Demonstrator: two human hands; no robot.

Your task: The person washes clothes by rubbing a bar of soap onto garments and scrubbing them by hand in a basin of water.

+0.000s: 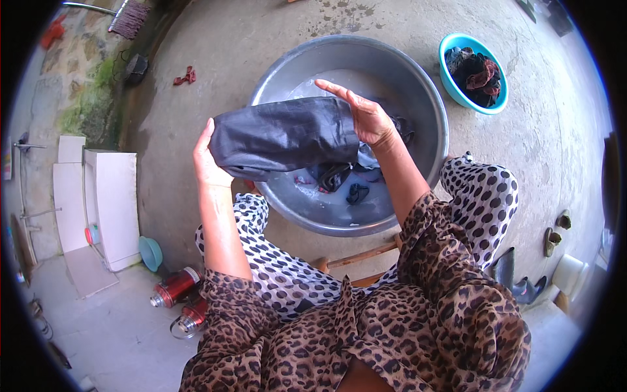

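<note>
A dark, shiny, wet-looking cloth garment [284, 134] is stretched between my two hands above a large round metal basin [328, 228]. At the garment's left end is my left hand [210, 159], thumb up along the edge and the other fingers hidden behind the fabric. My right hand [365, 115] is at the other end, its fingers extended and spread from the cloth, part of the hand behind the fabric's edge; whether it grips is unclear. Cloudy water with some suds lies in the basin, with dark and light clothes [335, 176] in it.
A turquoise basin [443, 73] of dark and reddish clothes stands at upper right. Red cloth [186, 77] lies on the concrete floor at upper left. Red metal flasks [179, 286] and a small teal basin [151, 254] are at lower left. Part of a wooden stool [362, 257] shows between my legs.
</note>
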